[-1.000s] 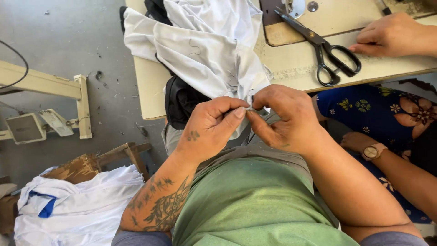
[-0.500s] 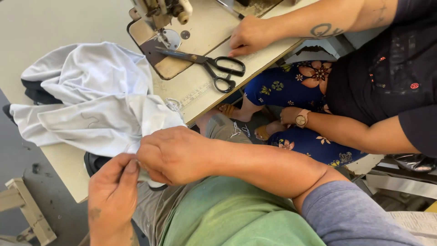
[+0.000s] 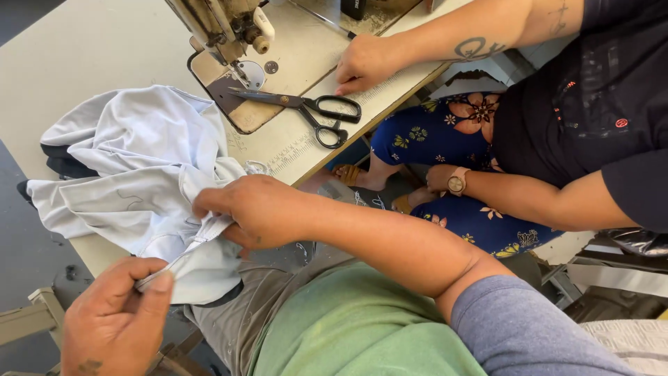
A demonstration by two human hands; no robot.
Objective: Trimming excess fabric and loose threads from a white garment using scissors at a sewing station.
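At seven o'clock, the left hand pinches a seam of the white cloth; the strip runs toward one o'clock to the right hand, which grips it. Beyond, the cloth heaps on the table.

One white garment; one pair of scissors; one sewing machine; one wristwatch.
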